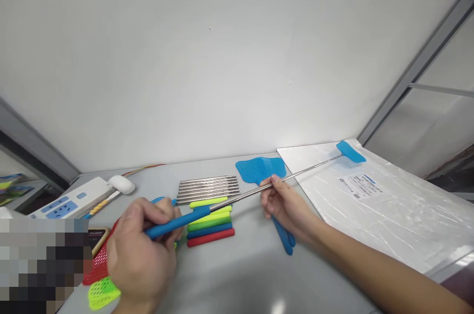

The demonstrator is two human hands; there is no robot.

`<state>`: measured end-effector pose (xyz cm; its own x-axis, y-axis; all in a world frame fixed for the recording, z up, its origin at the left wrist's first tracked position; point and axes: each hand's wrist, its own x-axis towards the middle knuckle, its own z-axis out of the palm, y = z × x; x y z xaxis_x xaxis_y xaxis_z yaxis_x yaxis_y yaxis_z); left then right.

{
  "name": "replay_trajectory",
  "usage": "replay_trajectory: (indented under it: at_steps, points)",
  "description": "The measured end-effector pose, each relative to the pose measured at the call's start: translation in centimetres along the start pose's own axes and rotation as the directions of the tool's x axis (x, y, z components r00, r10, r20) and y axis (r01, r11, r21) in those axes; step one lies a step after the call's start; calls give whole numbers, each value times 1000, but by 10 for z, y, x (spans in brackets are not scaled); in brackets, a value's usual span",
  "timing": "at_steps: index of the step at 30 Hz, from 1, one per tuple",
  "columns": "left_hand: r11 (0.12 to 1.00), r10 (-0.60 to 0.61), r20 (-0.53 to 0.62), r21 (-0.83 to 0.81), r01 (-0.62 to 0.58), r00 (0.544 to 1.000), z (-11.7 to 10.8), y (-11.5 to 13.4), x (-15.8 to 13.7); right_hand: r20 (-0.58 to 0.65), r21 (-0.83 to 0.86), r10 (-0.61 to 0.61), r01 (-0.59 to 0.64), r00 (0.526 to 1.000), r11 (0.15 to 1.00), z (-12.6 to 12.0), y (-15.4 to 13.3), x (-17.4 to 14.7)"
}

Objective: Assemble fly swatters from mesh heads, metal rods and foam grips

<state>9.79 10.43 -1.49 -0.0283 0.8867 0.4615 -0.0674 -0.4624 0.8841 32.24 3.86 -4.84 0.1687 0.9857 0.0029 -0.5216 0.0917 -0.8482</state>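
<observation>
My left hand (142,250) is closed round the blue handle of a telescopic fly swatter (252,194). Its metal rod slants up to the right and ends in a small blue head. Farther along, my right hand (283,205) pinches the rod between thumb and fingers. Behind that hand a blue swatter head (261,170) lies on the table, its lower end hidden by the fingers. Blue grips (284,237) show just below my right hand. Between the hands lie coloured grips (210,237) in a stack of rows, partly covered by the held handle.
Several metal rods (208,189) lie side by side near the wall. At left are a white power strip (70,198), a white rounded object (122,184), a red mesh swatter head (97,267) and a yellow-green one (102,294). A plastic-wrapped white sheet (388,215) covers the right side.
</observation>
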Motion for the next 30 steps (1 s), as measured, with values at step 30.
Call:
replay_trajectory:
  at_steps: [30]
  points:
    - [1000, 4, -155, -23, -8, 988, 8, -3, -11, -263, 135, 106, -72, 959, 988, -14, -5, 6]
